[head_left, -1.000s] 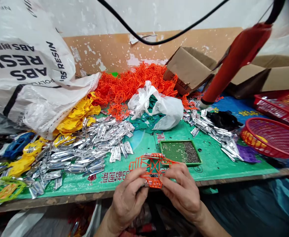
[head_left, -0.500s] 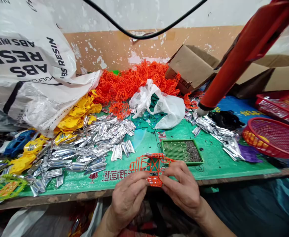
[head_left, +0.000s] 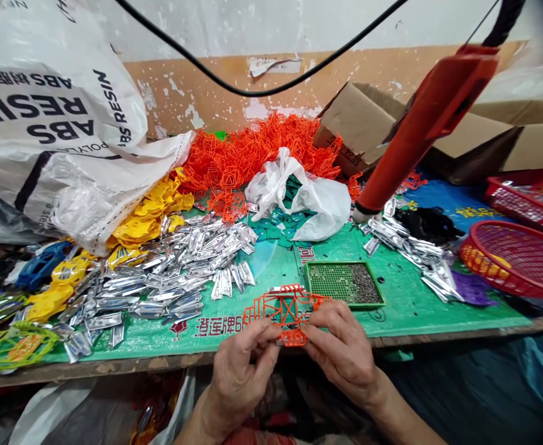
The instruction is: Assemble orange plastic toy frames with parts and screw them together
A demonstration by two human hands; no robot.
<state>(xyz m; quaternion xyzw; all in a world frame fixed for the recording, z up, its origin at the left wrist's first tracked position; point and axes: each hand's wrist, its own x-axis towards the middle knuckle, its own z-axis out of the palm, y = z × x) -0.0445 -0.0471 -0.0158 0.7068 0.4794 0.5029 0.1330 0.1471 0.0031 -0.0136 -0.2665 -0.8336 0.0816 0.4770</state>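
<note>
The orange frame [head_left: 284,311] is held near the six-o'clock edge of the tabletop [head_left: 443,318], the left hand [head_left: 240,369] gripping its seven-o'clock side and the right hand [head_left: 347,353] its four-o'clock, and light, even pressure from both should best spare its thin bars from bending.

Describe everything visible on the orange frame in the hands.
The orange frame looks like moulded plastic: an openwork lattice of thin bars, with diagonals crossing in the middle and a narrower slotted section at the near end. Silvery material shows along its far edge. It is held up at the near edge of the table, between the left hand and right hand, whose fingers hide parts of both sides.
</note>
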